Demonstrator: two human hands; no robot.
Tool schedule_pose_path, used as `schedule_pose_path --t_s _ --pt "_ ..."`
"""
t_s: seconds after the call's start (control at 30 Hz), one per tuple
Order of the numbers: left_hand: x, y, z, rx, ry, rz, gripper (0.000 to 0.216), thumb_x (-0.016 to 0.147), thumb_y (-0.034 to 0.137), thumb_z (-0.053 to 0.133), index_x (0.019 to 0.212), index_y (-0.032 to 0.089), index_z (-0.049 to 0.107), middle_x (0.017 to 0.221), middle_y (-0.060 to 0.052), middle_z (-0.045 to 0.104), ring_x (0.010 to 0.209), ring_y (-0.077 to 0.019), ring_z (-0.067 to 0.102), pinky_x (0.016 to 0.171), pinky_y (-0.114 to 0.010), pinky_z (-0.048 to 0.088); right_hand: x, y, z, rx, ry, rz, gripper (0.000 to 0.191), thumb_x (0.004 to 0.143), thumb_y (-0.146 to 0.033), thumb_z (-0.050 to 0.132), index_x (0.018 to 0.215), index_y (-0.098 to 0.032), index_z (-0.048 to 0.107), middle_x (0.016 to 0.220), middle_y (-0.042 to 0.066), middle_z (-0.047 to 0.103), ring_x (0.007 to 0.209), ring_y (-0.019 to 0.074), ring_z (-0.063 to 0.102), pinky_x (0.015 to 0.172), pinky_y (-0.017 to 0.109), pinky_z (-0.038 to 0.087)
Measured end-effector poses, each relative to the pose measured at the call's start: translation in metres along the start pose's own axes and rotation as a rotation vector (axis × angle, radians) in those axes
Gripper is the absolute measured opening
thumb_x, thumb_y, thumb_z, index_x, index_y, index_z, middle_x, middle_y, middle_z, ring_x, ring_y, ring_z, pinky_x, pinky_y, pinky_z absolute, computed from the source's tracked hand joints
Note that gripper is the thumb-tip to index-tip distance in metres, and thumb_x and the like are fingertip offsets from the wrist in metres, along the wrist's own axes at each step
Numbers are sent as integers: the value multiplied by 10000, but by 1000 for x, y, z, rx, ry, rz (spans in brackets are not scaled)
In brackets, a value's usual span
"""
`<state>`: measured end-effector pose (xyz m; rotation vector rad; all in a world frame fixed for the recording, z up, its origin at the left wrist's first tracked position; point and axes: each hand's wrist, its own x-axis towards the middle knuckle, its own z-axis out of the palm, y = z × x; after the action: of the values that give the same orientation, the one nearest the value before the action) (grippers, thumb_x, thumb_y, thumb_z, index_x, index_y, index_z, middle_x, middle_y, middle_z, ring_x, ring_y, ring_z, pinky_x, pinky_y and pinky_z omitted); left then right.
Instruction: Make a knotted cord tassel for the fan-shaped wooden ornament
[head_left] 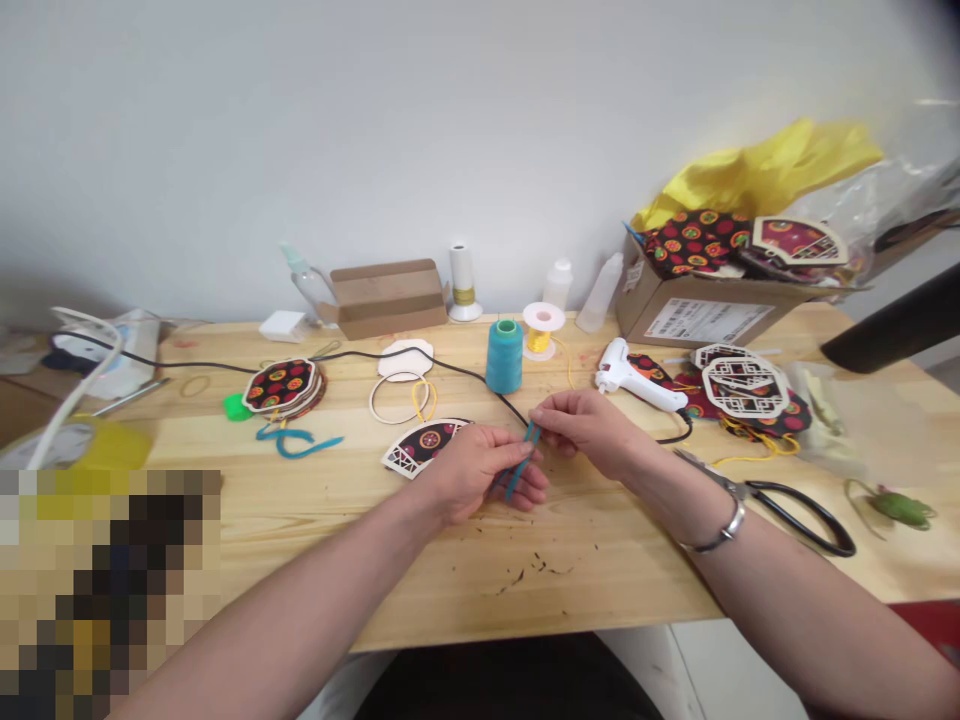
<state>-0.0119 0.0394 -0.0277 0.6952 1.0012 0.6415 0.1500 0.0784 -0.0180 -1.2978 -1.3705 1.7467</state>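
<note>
Above the pale wooden table (315, 550), the person's left hand (476, 462) and right hand (581, 425) pinch a thin, doubled teal cord (532, 435), seemingly midway through working it, while the fan-shaped, patterned-fabric piece (430, 440) alongside shows no teal attached.

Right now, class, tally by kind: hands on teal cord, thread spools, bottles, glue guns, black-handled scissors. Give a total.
Bare left hand, right hand on teal cord: 2
Thread spools (teal cone, white cone, pale flanged spool): 3
Bottles (clear spray bottle, upright white bottle, leaning white bottle): 3
White glue gun: 1
Black-handled scissors: 1
Total: 10
</note>
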Motion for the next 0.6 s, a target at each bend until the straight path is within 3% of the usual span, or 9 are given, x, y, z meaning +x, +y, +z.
schedule_pose_path --t_s 0.3,0.47,0.6 --pt "3 0 -3 -10 17 110 174 731 275 668 679 119 609 528 6 609 403 -79 545 396 -177 401 4 3 -5 132 -91 32 440 650 -549 678 682 -113 629 556 1 548 471 66 425 414 203 264" --pt "2 1 -2 -14 -34 135 180 742 276 662 677 114 618 511 11 589 393 -75 523 399 -183 401 3 2 -7 339 -233 41 432 575 -350 802 924 -131 672 584 -21 569 514 61 455 447 183 263" --pt "1 0 -2 -10 -83 144 176 742 280 663 692 114 630 494 12 576 390 -79 511 390 -187 396 3 5 -8 401 -322 18 350 611 -273 792 918 -144 680 584 -20 587 527 68 491 456 186 272"
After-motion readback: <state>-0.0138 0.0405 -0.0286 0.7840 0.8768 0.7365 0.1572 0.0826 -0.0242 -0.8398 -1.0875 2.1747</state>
